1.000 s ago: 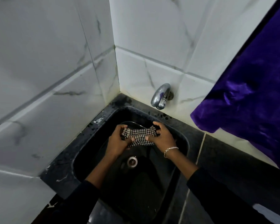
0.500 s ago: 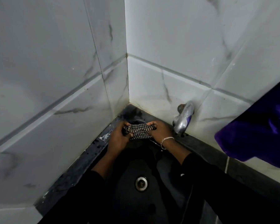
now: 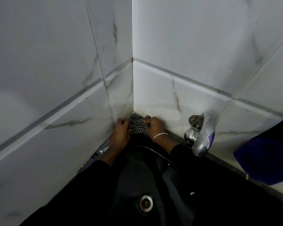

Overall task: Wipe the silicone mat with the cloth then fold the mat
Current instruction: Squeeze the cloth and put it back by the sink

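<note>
Now both hands clench the cloth (image 3: pixel 137 127): left hand (image 3: pixel 121 133) on its left end, right hand (image 3: pixel 155 126) on its right, tap (image 3: pixel 201 136) just beyond.

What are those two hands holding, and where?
A checked cloth, bunched: left hand grips its left end, right hand its right end.

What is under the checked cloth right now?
Only the dark ledge in the wall corner shows, behind the sink basin. The left hand and right hand grip the bunched cloth, covering the spot directly beneath.
</note>
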The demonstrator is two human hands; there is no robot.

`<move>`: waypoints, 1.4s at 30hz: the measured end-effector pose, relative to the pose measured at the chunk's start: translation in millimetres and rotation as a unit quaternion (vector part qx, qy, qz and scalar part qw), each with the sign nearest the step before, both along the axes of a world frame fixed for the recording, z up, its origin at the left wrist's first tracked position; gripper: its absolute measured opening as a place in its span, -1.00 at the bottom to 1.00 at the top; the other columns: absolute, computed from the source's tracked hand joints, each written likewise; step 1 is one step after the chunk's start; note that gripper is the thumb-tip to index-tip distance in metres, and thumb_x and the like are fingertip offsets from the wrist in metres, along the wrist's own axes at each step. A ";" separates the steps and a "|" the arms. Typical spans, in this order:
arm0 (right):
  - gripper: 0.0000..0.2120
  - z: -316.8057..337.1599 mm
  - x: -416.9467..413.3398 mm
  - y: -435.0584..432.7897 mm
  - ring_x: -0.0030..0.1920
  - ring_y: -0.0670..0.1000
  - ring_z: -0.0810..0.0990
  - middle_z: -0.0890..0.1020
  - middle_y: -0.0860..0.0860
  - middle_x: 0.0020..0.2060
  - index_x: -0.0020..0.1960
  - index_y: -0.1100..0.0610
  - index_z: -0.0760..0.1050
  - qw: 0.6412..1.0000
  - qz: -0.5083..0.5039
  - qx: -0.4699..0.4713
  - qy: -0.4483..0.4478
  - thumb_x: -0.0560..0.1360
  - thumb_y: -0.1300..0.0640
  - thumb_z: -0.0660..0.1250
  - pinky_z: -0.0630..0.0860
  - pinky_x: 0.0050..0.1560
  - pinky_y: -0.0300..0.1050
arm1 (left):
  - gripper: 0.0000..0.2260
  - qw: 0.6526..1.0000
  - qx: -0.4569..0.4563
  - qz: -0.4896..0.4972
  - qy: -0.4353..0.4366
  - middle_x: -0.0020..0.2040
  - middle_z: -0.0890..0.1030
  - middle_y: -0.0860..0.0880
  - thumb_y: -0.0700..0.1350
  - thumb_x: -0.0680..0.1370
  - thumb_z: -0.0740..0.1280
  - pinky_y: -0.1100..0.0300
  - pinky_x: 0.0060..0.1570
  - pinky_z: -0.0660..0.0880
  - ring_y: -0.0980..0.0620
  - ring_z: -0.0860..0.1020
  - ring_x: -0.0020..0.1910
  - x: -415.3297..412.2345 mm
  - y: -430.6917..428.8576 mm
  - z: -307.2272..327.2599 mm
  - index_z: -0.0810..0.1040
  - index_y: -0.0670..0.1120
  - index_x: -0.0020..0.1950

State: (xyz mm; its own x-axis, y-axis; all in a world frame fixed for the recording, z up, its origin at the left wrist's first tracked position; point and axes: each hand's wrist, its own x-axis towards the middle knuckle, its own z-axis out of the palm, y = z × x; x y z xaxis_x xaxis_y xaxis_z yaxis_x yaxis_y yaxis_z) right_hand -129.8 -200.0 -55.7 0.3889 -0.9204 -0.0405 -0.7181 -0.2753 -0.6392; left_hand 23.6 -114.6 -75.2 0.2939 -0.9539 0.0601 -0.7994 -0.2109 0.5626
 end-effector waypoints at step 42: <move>-0.26 53.5 -336.0 346.2 0.59 0.11 -0.12 0.01 0.00 0.60 0.59 -0.03 0.05 0.953 -0.099 -0.177 0.225 0.54 -0.41 -0.01 0.07 0.47 0.23 | -0.33 0.963 -0.028 -0.187 -0.192 0.65 -0.06 -0.08 0.34 0.61 0.03 -0.14 0.56 0.05 -0.08 -0.17 0.62 -282.7 265.1 66.7 0.02 0.06 0.64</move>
State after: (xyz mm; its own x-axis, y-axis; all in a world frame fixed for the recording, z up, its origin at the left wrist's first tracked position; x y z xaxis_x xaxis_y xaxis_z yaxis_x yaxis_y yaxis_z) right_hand -465.9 146.2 -2.2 0.2219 -0.9611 0.1643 -0.9580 -0.2463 -0.1467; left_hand -259.1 150.6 -8.5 -0.1241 -0.9807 0.1510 -0.9649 0.1547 0.2120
